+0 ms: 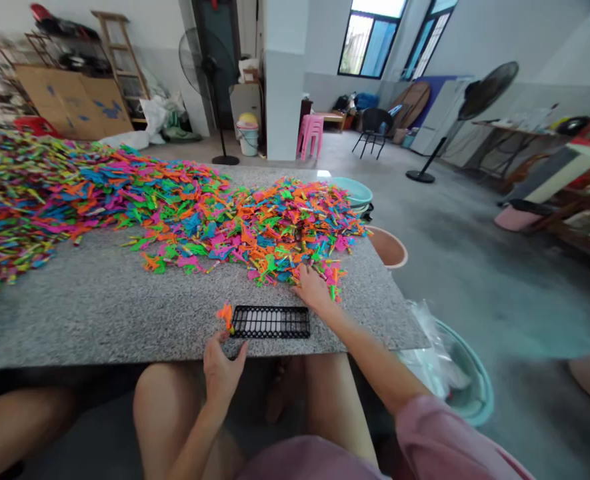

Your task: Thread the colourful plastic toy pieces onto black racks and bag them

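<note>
A black plastic grid rack [271, 322] lies near the table's front edge. At its left end stands an orange plastic toy piece [226, 315] with a yellow lower tip, slightly blurred. My left hand [223, 368] is just below that corner, its thumb apart from the fingers and its fingertips at the base of the toy piece. My right hand [312, 288] reaches to the front of a heap of small bright plastic toys [285, 227], fingers bent together among the pieces. What those fingertips hold, if anything, is hidden.
The heap runs left along the grey speckled table [125, 300] to more yellow-green pieces [9, 200]. To the right are an orange basin [392, 248] and a teal tub [482, 387] with plastic bags. Another person's leg [25, 427] shows at left. Standing fans are farther back.
</note>
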### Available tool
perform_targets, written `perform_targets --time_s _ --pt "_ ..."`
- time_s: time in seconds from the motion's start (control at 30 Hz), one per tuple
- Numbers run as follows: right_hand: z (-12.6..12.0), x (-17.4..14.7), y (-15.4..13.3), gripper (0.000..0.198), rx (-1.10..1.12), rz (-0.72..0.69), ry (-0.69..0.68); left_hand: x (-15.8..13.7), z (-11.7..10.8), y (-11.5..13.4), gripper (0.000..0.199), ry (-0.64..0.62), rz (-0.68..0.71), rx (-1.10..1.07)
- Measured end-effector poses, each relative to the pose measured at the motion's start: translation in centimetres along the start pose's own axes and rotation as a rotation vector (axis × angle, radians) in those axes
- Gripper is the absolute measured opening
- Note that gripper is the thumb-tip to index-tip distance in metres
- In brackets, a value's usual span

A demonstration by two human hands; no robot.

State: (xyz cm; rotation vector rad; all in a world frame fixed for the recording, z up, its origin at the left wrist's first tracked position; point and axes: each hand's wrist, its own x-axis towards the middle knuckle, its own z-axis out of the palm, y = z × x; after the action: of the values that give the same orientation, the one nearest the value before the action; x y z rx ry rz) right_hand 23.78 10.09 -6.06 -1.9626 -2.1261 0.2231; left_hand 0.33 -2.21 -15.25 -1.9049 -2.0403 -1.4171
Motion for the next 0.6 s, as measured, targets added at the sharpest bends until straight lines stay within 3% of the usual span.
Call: perform_targets --time_s 0.07,0.13,0.23,0.33,0.4,0.47,0.53,0.6 --pt "-0.9 2.2 -0.7 0.039 0.025 0.007 -0.068 0.5 0.1 -0.2 0.051 -0.002 0.016 0.025" --pt "-1.4 2.8 -0.6 0.032 0.164 -0.072 -0.021 0.9 -0.1 -0.3 0.049 -0.027 0.048 0.038" --pt "-1.8 1.2 1.6 0.013 0.562 -0.170 0.084 0.7 -0.6 -0.4 0.042 -0.081 0.099 0.031" --pt "-1.7 -1.7 5.1 0.022 0.724 -0.112 0.061 0.1 -0.9 -0.7 0.037 -0.113 0.120 0.012" --pt "-1.8 -3.6 6.9 0.023 0.535 -0.114 0.003 -0.2 -1.0 -0.9 0.035 -0.126 0.125 -0.006" --pt "-2.2 -5.0 7.7 0.015 0.220 -0.205 -0.080 -0.3 -1.0 -1.2 0.032 -0.136 0.130 -0.029" --pt "-3.0 -5.6 7.6 0.009 -0.057 -0.338 -0.153 -0.4 -1.1 -1.3 0.030 -0.140 0.135 -0.050" --pt "-3.7 -5.4 6.7 0.006 -0.185 -0.395 -0.158 -0.5 -1.3 -1.4 0.028 -0.141 0.139 -0.063"
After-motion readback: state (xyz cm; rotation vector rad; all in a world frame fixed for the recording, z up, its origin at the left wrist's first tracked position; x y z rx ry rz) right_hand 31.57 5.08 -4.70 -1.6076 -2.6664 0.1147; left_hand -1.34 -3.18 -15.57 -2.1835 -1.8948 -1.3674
